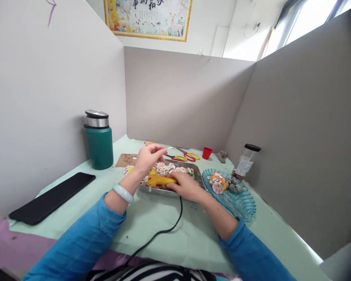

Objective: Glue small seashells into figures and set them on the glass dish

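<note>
My right hand (187, 186) is wrapped round the handle of a yellow glue gun (159, 180), which lies over the near side of a metal tray (200, 175). A black cord (166, 231) runs from the gun toward my lap. My left hand (150, 156) is raised above the tray's left part, thumb and fingers pinched together; anything between the fingertips is too small to make out. Painted shell-like pieces (163, 168) and small pebble-like shells fill the tray. A decorated piece (128, 170) partly shows left of it, beside my left wrist.
A blue scalloped plate (245, 205) with shells (218, 183) stands at the right, a clear jar (245, 162) behind it. Scissors (190, 156) and a red cup (206, 153) lie beyond the tray. A green bottle (99, 142) and black phone-like slab (52, 198) are left. Grey partitions (181, 93) enclose the table.
</note>
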A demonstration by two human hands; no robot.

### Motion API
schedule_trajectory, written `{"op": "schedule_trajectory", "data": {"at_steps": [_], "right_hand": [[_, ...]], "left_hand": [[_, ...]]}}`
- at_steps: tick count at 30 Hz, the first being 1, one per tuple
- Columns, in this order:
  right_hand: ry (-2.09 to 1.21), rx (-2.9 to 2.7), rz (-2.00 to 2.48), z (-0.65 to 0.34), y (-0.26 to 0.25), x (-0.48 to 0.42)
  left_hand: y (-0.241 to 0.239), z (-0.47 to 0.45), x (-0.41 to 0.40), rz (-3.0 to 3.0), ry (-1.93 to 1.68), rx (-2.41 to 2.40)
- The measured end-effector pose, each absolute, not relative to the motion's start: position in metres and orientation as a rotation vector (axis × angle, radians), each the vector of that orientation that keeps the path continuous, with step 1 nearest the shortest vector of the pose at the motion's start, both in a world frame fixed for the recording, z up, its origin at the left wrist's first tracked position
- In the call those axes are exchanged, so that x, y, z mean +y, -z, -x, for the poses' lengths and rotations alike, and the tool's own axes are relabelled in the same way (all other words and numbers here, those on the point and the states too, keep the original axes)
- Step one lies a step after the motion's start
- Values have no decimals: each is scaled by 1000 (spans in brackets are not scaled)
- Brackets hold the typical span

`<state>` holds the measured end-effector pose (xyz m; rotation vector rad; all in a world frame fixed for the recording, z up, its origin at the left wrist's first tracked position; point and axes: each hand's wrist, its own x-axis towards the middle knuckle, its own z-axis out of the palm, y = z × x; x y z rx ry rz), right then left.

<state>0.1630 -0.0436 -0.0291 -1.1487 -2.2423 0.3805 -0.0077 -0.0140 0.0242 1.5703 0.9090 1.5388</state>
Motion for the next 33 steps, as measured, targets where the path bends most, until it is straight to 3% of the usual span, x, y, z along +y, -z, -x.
{"op": "schedule_trajectory", "data": {"at_steps": [4, 7, 9, 17, 22, 33], "right_hand": [[-683, -1915, 1169, -177, 20, -44], [-1080, -1559, 979, -191, 13, -44], [-1141, -1457, 847, -198, 10, -45], [-685, -1348, 1040, -194, 17, -48], [-854, -1493, 820, -196, 11, -59], [-802, -1644, 986, -189, 27, -57]], "left_hand": [[-28, 17, -7, -1448, -1698, 847], [-29, 22, -3, -1313, -1733, 796], [-28, 23, -1, -1274, -1716, 784], [-16, 15, 3, -1392, -1585, 886], [-7, 12, 5, -1570, -1525, 988], [-1, 2, 1, -1675, -1524, 1036]]}}
